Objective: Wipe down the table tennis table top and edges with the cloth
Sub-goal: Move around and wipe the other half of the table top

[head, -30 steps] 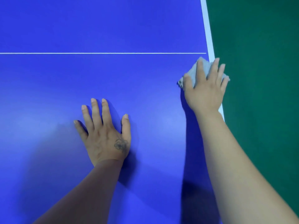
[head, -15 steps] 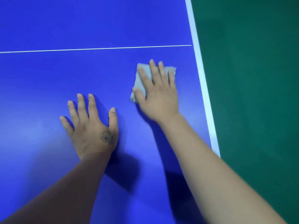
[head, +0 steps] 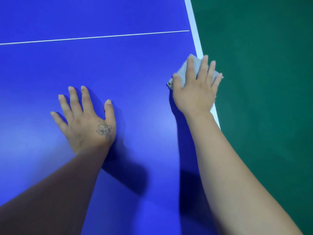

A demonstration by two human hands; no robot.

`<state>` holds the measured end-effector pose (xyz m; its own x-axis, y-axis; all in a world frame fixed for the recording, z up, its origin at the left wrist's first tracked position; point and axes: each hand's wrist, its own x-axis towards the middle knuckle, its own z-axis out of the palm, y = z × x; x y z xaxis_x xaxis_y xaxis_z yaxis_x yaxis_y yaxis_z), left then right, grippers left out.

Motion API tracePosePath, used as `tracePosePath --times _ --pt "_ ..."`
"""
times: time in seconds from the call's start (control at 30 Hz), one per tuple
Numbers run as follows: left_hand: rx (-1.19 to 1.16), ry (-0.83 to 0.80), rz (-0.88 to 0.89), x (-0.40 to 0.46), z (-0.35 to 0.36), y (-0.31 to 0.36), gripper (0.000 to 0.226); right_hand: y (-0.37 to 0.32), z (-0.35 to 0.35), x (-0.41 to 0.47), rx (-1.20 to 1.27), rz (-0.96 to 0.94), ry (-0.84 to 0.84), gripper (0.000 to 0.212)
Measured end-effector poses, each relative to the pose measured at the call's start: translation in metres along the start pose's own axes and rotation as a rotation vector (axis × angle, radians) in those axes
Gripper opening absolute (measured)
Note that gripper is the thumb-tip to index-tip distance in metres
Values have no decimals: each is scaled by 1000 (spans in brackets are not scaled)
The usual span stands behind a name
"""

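Blue table top [head: 118, 65], white edge line [head: 194, 31]; green floor [head: 262, 82].

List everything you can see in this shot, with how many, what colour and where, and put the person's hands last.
table tennis table: one, blue top, fills the left and middle of the view
thin line: one, white, runs across the top, ending at the edge stripe
edge stripe: one, white, along the table's right edge
floor: green, beyond the table's right edge
cloth: one, pale grey, folded, at the right edge over the stripe, under the right hand
left hand: one, flat on the blue top with fingers spread, a flower tattoo on its back
right hand: one, fingers straight, pressing the cloth at the table's right edge
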<state>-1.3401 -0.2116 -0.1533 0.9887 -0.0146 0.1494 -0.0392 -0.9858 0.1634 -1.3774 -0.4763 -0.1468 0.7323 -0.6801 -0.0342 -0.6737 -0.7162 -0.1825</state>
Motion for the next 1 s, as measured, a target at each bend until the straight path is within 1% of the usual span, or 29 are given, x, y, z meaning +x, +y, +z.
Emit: tracePosePath --times 0.07,0.2,0.33,0.4,0.47,0.57,0.63,0.77,0.87,1.0 --pt "3 -10 0 0 0 0 77 -21 4 7 -15 -18 -11 75" --pt "17 -12 2 0 3 -1 79 -51 9 -18 -23 -174 10 74" --pt "4 -26 8 -1 3 -1 80 -41 11 -80 30 -296 53 72" --pt "5 -53 6 -1 2 -1 82 -19 6 -113 35 -329 27 71" --pt "13 -67 3 0 0 -2 83 13 -2 -141 14 -291 19 71" --pt "20 -97 -6 -1 -2 -1 84 56 -10 -156 -40 -169 6 71" --pt "31 -102 -5 -1 -5 0 85 58 -9 -145 -55 -92 2 71" --pt "18 -134 0 -2 -8 2 85 25 -1 -111 -25 1 3 72" --pt "7 -152 20 -2 -13 -2 85 4 2 -112 -21 -25 -32 74" --pt "-108 -175 148 -17 -25 -6 78 -4 2 -164 -9 -162 -14 74"
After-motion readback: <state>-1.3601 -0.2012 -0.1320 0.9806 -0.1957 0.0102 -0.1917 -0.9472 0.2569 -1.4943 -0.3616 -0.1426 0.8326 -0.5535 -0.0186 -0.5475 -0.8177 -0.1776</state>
